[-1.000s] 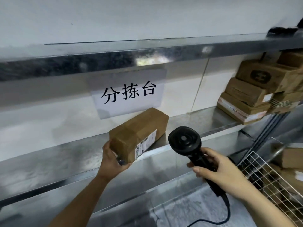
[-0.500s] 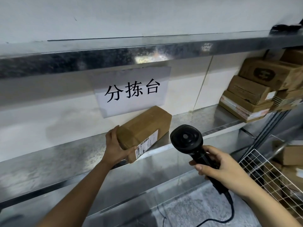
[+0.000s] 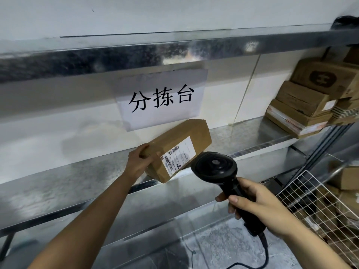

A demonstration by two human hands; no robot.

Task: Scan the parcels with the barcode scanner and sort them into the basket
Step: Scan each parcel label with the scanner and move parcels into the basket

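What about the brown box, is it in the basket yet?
No, the left hand holds the box up by the shelf, and the wire basket is off to the right.

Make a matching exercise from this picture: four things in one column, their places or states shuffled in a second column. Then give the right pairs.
Things
1. parcel
2. barcode scanner
3. wire basket
4. stack of boxes

Places or states
A. at the lower right, with boxes inside
B. gripped by the right hand
C. piled at the right end of the shelf
D. held at one end by the left hand, its white label showing

Pairs: 1-D, 2-B, 3-A, 4-C
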